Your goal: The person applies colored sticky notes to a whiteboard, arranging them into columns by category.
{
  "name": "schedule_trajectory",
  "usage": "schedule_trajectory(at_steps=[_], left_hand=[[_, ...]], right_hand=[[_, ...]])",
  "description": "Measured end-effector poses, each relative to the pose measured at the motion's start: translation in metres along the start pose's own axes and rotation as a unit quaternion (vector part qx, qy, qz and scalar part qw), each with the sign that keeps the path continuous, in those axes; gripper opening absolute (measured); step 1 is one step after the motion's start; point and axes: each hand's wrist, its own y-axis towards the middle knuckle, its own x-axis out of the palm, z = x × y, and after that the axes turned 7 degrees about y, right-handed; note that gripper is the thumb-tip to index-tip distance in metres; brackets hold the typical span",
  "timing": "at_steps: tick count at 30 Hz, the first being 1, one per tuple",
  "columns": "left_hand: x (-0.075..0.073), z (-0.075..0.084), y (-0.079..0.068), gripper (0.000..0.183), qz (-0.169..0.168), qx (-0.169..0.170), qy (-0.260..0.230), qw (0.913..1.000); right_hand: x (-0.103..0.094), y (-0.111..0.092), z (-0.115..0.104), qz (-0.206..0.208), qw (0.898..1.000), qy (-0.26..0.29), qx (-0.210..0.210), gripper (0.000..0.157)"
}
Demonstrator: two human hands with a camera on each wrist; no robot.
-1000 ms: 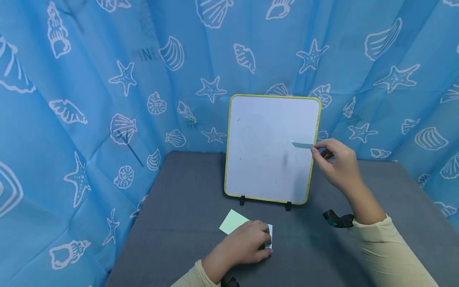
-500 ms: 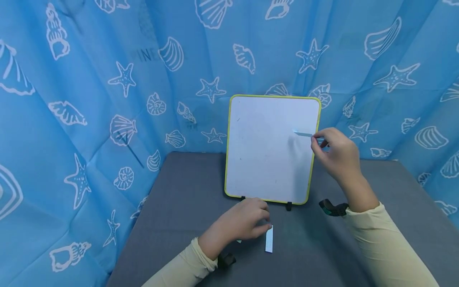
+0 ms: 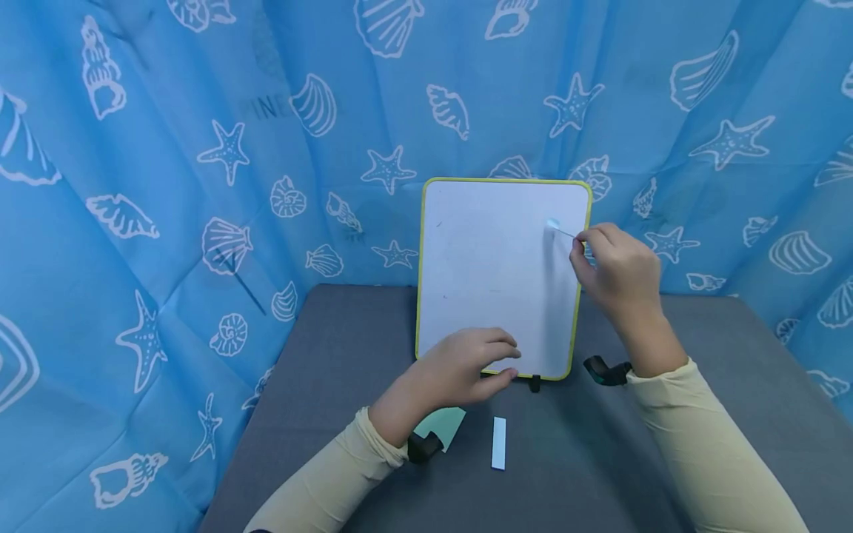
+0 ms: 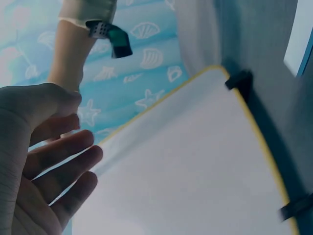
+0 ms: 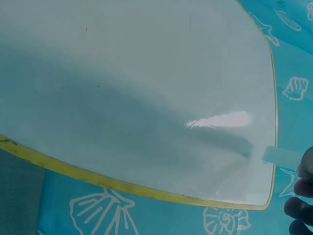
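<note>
A light blue paper strip (image 5: pixel 282 156) is pinched between the thumb and fingers of my right hand (image 3: pixel 618 270), at the right edge of the whiteboard (image 3: pixel 496 274). Its free end reaches over the upper right of the board; I cannot tell whether it touches. My left hand (image 3: pixel 460 369) hovers before the board's lower edge, holding nothing, its fingers loosely spread and slightly bent in the left wrist view. Below it on the table lies a pale blue strip-shaped piece (image 3: pixel 498 444). Green paper (image 3: pixel 445 423) lies partly hidden under the left wrist.
The yellow-rimmed board leans back on small black stand feet (image 3: pixel 535 383) on a grey-covered table (image 3: pixel 346 385). Behind hangs a blue curtain (image 3: pixel 373 96) with white shells and starfish. Black wrist cameras (image 3: pixel 606 371) stick out from both wrists.
My left hand has lifted off the papers and moved up toward the board, uncovering the pale blue piece. My right hand has risen along the board's right edge with the strip.
</note>
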Motion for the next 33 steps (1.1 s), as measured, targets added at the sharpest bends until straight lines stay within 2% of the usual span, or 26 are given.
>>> schedule_trajectory(at_steps=[7, 12, 19, 28, 33], left_hand=[[-0.024, -0.011, 0.021, 0.026, 0.039, 0.0, 0.028, 0.9988], [-0.037, -0.008, 0.032, 0.027, 0.064, -0.006, 0.021, 0.9977], [-0.048, -0.006, 0.047, 0.028, 0.063, -0.01, 0.044, 0.997], [-0.05, -0.012, 0.062, 0.031, 0.066, -0.027, 0.066, 0.9952], [-0.042, -0.017, 0.077, 0.039, 0.061, -0.036, 0.124, 0.9898]], right_hand=[[0.004, -0.003, 0.004, -0.018, 1.0, -0.012, -0.005, 0.01], [0.005, -0.006, 0.003, -0.023, 1.0, -0.003, -0.009, 0.008], [0.009, -0.011, 0.006, -0.036, 0.999, 0.004, -0.001, 0.01], [0.015, -0.018, 0.007, -0.055, 0.998, 0.009, 0.007, 0.012], [0.019, -0.021, 0.008, -0.054, 0.998, 0.014, 0.008, 0.012]])
